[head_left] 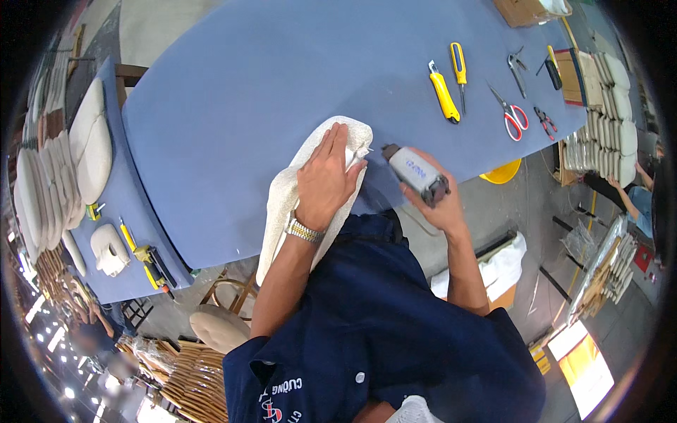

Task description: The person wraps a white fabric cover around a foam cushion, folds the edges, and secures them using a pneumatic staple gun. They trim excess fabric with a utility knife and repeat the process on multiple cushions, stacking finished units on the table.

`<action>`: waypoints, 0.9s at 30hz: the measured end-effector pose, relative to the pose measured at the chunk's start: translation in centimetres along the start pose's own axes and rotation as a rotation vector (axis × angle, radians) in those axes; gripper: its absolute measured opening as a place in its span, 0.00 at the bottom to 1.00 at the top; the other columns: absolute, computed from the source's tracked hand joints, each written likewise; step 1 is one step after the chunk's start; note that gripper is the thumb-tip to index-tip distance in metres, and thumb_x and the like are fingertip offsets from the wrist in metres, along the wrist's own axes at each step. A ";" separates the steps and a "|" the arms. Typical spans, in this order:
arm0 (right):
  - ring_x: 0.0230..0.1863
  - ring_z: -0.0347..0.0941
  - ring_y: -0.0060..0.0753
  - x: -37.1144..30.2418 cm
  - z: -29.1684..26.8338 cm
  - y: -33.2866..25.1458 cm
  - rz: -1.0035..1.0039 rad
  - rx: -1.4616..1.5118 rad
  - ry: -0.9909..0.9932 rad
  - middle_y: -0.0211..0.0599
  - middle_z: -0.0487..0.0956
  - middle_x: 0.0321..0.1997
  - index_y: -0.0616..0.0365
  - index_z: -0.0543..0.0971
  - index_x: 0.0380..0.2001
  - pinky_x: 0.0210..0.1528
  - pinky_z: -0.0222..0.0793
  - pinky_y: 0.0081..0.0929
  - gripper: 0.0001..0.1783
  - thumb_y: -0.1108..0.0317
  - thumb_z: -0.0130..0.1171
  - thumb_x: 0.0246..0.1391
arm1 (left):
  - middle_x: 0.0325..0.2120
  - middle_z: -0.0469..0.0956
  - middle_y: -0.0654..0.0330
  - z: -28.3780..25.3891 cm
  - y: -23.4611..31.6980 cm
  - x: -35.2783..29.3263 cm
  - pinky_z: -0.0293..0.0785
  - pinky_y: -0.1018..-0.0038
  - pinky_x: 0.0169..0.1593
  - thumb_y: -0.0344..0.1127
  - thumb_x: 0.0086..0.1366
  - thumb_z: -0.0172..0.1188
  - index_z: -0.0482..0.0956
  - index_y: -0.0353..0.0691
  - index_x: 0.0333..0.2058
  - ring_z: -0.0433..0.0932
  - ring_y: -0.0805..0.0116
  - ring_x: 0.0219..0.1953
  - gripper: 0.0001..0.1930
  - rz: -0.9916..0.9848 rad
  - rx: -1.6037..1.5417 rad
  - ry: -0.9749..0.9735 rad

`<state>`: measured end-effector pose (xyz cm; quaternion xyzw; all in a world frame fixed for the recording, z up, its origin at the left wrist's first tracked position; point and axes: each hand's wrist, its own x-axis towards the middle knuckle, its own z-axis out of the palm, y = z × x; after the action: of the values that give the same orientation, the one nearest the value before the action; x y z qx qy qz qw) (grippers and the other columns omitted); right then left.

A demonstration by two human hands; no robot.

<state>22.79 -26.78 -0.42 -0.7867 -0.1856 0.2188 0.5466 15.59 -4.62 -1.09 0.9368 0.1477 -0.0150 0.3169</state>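
Note:
A cream fabric-covered pad (278,201) with a long bent shape lies on the blue table at its near edge, close to my body. My left hand (326,173) rests flat on top of it, fingers stretched out and thumb angled toward the right edge, where a bit of white fabric shows. In my right hand (446,204) is a grey staple gun (416,171) with a dark nose, gripped and held just right of the pad. The nose points left at the pad's edge and stays apart from it. The handle is mostly hidden by my fingers.
On the table's right lie a yellow utility knife (443,93), a screwdriver (458,65), red-handled scissors (511,116), pliers (518,72) and small cutters (544,123). A side table (130,204) at left holds pads and tools. Stacked cushions (613,120) stand far right, with another person's arm nearby.

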 end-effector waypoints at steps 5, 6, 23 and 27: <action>0.61 0.75 0.55 2.0 0.8 4.8 0.116 -0.425 0.171 0.49 0.79 0.58 0.57 0.74 0.62 0.64 0.69 0.40 0.36 0.72 0.71 0.47 | 0.62 0.73 0.44 0.8 0.0 -0.2 0.76 0.58 0.60 0.45 0.60 0.71 0.68 0.35 0.65 0.75 0.46 0.62 0.38 0.037 0.000 0.049; 0.60 0.75 0.56 2.1 1.0 5.2 0.111 -0.444 0.190 0.49 0.79 0.58 0.56 0.74 0.63 0.64 0.69 0.40 0.36 0.71 0.71 0.47 | 0.62 0.74 0.44 0.9 0.1 -0.2 0.76 0.58 0.60 0.45 0.60 0.71 0.68 0.35 0.65 0.75 0.46 0.62 0.38 0.042 -0.001 0.048; 0.35 0.74 0.25 4.5 9.9 4.2 -0.014 0.414 0.204 0.33 0.77 0.36 0.61 0.79 0.36 0.37 0.71 0.27 0.08 0.67 0.62 0.64 | 0.54 0.80 0.42 -1.4 1.2 2.0 0.77 0.55 0.55 0.43 0.59 0.71 0.73 0.35 0.62 0.80 0.42 0.55 0.34 -0.130 -0.072 -0.096; 0.41 0.76 0.24 4.9 7.9 4.0 0.066 0.404 0.021 0.32 0.78 0.37 0.61 0.81 0.37 0.43 0.72 0.25 0.10 0.65 0.65 0.62 | 0.53 0.81 0.42 -0.3 -0.6 1.4 0.76 0.56 0.56 0.47 0.59 0.72 0.72 0.36 0.63 0.80 0.42 0.55 0.36 -0.065 -0.050 -0.020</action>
<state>22.81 -19.37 -7.25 -0.6689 -0.1063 0.2609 0.6879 16.69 -3.61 -1.34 0.9231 0.1753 -0.0310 0.3409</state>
